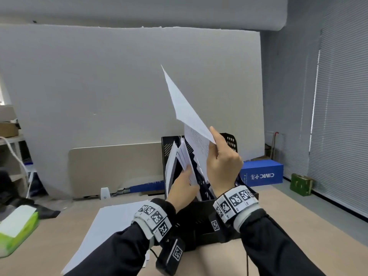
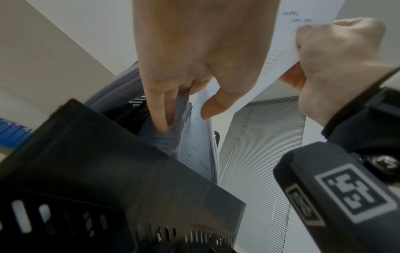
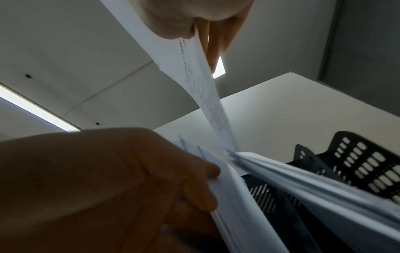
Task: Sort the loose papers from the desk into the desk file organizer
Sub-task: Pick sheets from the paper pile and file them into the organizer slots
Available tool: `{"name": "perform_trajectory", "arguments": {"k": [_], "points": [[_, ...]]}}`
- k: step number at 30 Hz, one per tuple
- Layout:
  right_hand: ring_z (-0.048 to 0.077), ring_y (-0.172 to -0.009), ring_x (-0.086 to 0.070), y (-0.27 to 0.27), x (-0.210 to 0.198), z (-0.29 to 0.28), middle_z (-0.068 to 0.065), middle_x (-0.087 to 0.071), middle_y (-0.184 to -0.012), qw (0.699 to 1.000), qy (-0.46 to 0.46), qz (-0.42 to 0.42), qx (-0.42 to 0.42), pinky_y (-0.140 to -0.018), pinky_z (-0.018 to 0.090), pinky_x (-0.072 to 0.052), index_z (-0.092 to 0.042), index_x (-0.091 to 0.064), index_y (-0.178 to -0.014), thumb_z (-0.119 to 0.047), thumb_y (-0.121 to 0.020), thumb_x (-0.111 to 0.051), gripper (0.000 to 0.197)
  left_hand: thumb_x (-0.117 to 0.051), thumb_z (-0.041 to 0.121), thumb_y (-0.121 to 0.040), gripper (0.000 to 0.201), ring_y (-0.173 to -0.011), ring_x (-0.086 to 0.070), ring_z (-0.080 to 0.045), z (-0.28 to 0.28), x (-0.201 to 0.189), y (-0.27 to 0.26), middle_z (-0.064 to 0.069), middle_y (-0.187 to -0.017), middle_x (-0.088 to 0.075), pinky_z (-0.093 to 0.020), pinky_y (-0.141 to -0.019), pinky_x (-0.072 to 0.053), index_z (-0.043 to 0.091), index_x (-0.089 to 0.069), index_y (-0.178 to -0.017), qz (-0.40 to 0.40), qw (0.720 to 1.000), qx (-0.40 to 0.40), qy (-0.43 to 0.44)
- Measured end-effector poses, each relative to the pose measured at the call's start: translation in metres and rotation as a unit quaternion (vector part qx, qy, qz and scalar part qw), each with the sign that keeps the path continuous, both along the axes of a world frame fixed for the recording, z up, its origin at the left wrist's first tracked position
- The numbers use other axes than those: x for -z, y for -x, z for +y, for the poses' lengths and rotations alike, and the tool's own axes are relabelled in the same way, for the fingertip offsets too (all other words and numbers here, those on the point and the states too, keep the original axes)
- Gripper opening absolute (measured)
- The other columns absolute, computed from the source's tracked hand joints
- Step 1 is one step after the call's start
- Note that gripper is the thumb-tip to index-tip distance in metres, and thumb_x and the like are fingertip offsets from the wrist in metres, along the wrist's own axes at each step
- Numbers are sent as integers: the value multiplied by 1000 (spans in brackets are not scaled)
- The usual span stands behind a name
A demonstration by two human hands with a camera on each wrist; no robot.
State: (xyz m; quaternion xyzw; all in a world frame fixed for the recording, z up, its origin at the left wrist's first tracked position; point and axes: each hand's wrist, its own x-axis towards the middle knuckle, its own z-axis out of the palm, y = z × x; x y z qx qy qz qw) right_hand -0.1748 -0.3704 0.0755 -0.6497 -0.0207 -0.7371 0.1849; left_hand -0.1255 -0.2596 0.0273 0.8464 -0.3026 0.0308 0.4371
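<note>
Sheet [image 1: 187, 108] pinched at lower corner by right hand [image 1: 223, 162], raised above black file organizer [image 1: 231, 142]; long axis steeply tilted, free corner pointing up-left. Left hand [image 1: 184, 188] grips filed papers [image 1: 184, 156] standing in organizer, fingers [image 2: 158, 109] parting them. Loose stack [image 1: 111, 226] flat on desk [image 1: 288, 208], left of organizer.
</note>
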Motion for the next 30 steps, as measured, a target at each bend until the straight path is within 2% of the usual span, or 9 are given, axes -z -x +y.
{"name": "perform_trajectory", "arguments": {"k": [2, 7, 10, 12, 15, 19, 25, 28, 30], "points": [[13, -46, -53, -5, 0, 11, -1, -69, -66, 1000, 0, 0, -22, -41, 20, -37, -12, -70, -123, -17, -95, -54, 33, -55, 13, -97, 74, -132, -48, -13, 3, 0, -2, 0, -157, -37, -12, -90, -37, 20, -17, -160, -11, 1000, 9, 22], [17, -44, -53, -17, 14, 36, 0, -69, -67, 998, 2, 54, -38, -36, 33, -45, -12, -66, -130, -14, -93, -48, 41, -59, 31, -93, 37, -110, -63, -25, 4, 6, -12, -6, -116, -67, -28, -83, -50, 11, -57, -124, -69, 997, -9, 19], [20, -45, -55, -16, 19, 42, 4, -70, -70, 998, -4, 17, -58, -37, 37, -47, -7, -64, -131, -11, -93, -48, 42, -57, 21, -98, 11, -100, -65, -19, 7, 8, -9, 13, -95, -63, -12, -70, -43, 18, -58, -109, -120, 993, -7, 4], [20, -49, -60, -11, 17, 48, 6, -74, -77, 998, 3, -19, -64, -39, 34, -48, -5, -64, -130, -9, -93, -49, 41, -53, 8, -100, 18, -104, -62, -16, 10, 8, -7, 8, -106, -61, -16, -77, -47, 14, -61, -114, -129, 992, -2, 7], [16, -47, -56, -10, 13, 49, 1, -72, -71, 999, 13, -21, -45, -40, 27, -42, -6, -66, -130, -12, -93, -48, 41, -53, 10, -100, 24, -78, -57, -12, 8, 7, -7, 1, -78, -58, -14, -60, -41, 22, -51, -78, -125, 992, 3, -3], [19, -48, -55, -19, 30, 41, 1, -65, -61, 992, 2, 128, 6, -45, 25, -37, -15, -64, -133, -11, -88, -57, 46, -55, 22, -98, 5, -72, -56, -8, 9, 7, -10, 12, -80, -56, -15, -58, -39, 18, -53, -96, -121, 992, 14, 19], [36, -102, -64, -19, 38, 24, 13, -68, -108, 837, -47, 545, 18, -73, 37, -42, -9, -60, -110, -25, -93, -52, 24, -48, 0, -89, 34, -72, -57, -22, 14, 12, -12, 10, -64, -53, -23, -57, -36, 26, -51, -67, -50, 999, -6, 1], [34, -103, -64, -18, 38, 19, 13, -67, -111, 797, -57, 601, 25, -74, 35, -40, -8, -56, -105, -20, -95, -50, 16, -52, 10, -85, 12, -80, -60, -20, 18, 14, -15, 7, -75, -62, -27, -67, -48, 17, -62, -87, -4, 1000, 3, 20], [33, -99, -65, -21, 40, 15, 12, -68, -104, 792, -79, 605, 17, -72, 34, -41, -12, -50, -94, -18, -93, -50, 7, -52, 24, -81, 36, -98, -65, -24, 19, 14, -17, -1, -103, -70, -37, -85, -55, 16, -64, -114, -5, 1000, -1, 26]]}}
